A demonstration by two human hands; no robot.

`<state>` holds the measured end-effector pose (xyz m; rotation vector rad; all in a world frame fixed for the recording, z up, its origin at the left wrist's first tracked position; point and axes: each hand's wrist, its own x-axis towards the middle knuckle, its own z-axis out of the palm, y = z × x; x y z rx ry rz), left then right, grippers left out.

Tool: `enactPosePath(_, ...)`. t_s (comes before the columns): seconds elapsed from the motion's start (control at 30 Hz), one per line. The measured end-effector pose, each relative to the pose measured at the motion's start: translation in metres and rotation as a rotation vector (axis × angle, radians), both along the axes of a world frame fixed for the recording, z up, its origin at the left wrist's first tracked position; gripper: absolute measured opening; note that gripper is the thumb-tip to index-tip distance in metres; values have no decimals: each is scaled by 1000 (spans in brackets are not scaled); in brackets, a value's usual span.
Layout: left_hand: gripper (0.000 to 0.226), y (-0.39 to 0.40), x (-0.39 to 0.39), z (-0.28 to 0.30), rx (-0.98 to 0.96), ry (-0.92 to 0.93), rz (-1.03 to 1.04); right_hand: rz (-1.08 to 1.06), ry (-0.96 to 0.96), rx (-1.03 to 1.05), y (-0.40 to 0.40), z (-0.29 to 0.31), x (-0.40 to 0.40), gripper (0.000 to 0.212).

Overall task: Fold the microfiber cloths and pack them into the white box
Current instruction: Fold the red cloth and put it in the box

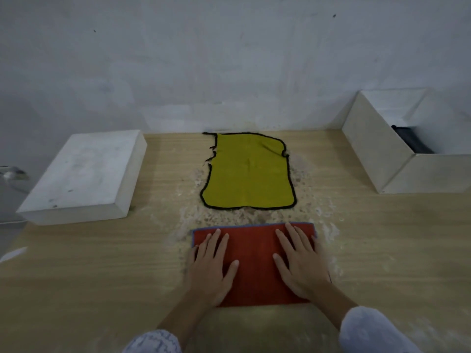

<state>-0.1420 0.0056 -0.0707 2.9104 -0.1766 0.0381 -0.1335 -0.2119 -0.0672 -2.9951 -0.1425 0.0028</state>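
Pale blue-patterned sleeves [374,332] cover both forearms.

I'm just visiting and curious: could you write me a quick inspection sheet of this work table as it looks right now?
Surface: wooden table, worn and pale-flecked around the middle.
Job's things: red cloth folded flat near the front edge; yellow cloth lying spread out behind it, apart; open white box at the right rear with something dark inside.
Clutter: white lid lying flat at the left.
Hands: left hand and right hand both press flat on the red cloth, fingers straight.
Cables: nothing seen.
Surroundings: plain pale wall behind the table.
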Motion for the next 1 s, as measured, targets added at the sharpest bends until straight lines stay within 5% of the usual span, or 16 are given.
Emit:
enactPosePath(0.17,36,16,40,13,-54,-49,61,-85,-17,1,-5,13,34,40)
enactPosePath(0.43,23,28,63,21,30,58,-37,-13,78,54,-17,30,45,37)
enactPosePath(0.73,18,46,77,40,-233,193,-94,-34,263,156,-25,53,67,26)
enactPosePath(1.0,29,43,94,94,-364,-261,-79,-66,-151,309,-32,93,89,12)
